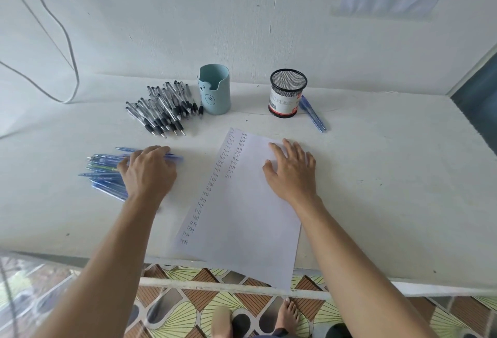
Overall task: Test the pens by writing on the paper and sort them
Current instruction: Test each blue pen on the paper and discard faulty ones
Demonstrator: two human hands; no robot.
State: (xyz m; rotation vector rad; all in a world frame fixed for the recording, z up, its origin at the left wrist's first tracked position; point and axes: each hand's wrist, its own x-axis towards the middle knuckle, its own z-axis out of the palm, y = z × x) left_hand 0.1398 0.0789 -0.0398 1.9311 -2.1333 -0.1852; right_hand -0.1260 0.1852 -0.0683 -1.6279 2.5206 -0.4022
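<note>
Hands lie well apart, one on each side of the landmark, a white paper sheet (242, 216) that lies aslant on the white counter (376, 190) with two columns of small handwritten test words down its left part. My left hand (149, 169) is just left of the paper, palm down over a loose pile of blue plastic pens (105, 173); its fingers curl over the heap and seem to pinch a single blue pen (176, 158) whose end pokes out toward the paper. That pile's long axis runs roughly sideways, pointing at the paper's left edge, so the left hand is plainly the nearer one for the pick. My right hand (291, 169) lies flat and spread on the paper's upper right part, fingers straight, pressing it down and holding nothing. Beyond the paper's far left corner sits a heap of clear black-grip pens (161, 112) next to a pale blue bear-face cup (215, 90); beyond its far right corner stands a black mesh cup (287, 93) with a couple of blue pens (313, 114) just beside it
</note>
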